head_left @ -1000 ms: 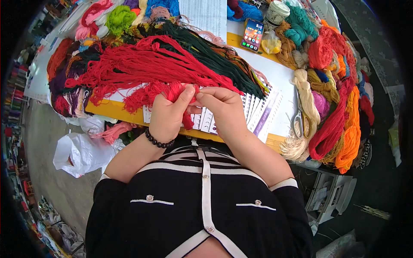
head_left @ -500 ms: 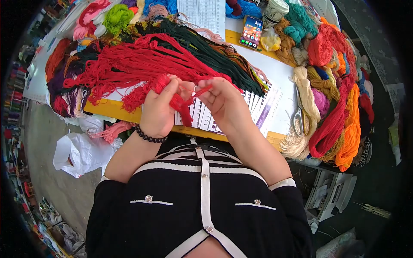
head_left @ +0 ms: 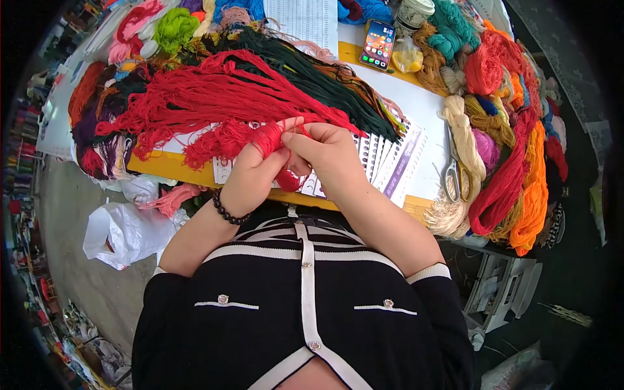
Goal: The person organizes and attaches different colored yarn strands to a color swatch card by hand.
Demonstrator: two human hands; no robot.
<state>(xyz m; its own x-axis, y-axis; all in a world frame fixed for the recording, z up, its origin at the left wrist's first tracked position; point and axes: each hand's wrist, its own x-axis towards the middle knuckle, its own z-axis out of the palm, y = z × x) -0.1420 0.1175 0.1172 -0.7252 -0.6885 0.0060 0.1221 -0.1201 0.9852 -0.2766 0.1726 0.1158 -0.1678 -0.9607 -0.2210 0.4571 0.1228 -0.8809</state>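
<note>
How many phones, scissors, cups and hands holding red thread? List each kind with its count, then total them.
Phone: 1
Scissors: 1
Cup: 1
Hands on the red thread: 2, left hand and right hand
Total: 5

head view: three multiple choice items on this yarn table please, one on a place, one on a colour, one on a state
1. Where does the lit-screen smartphone lie?
A. far side of the yellow-edged table
B. on the floor
C. in a hand

2. What colour is the thick yarn bundle pinched by the braceleted left hand and bare right hand?
A. green
B. red
C. orange

3. How are the metal scissors?
A. held open
B. lying untouched on the table
C. hanging off the edge

1 A, it lies up among the far yarn piles; 2 B, both hands close on red strands; 3 B, no hand touches them.
</note>
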